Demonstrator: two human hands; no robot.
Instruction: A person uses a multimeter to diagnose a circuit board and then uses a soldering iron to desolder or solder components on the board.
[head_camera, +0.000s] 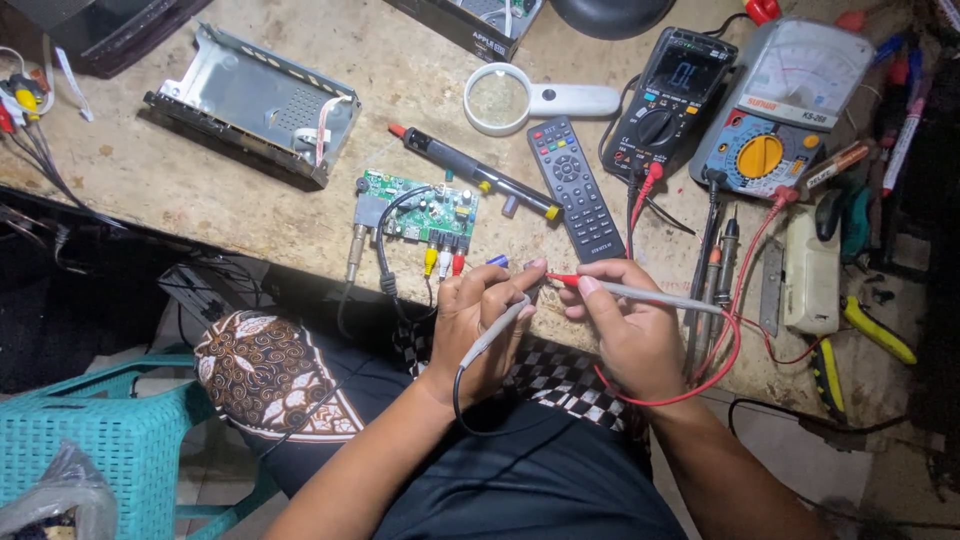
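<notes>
My left hand (480, 325) grips a grey test probe (495, 330) with a black lead, its tip pointing up toward the bench edge. In my right hand (625, 330) is a second grey probe (650, 296) with a red tip and red lead; the two tips nearly meet near a small blue part (497, 261). Just beyond lies a green circuit board (420, 210) with yellow, white and red plugs on its near edge.
A black remote (575, 188), a soldering iron (470, 170), a magnifying glass (520, 100), a digital meter (668, 90) and an analogue meter (775, 110) lie on the bench. An open metal case (255, 105) sits far left. Pliers (878, 330) lie right; a teal basket (95, 440) below left.
</notes>
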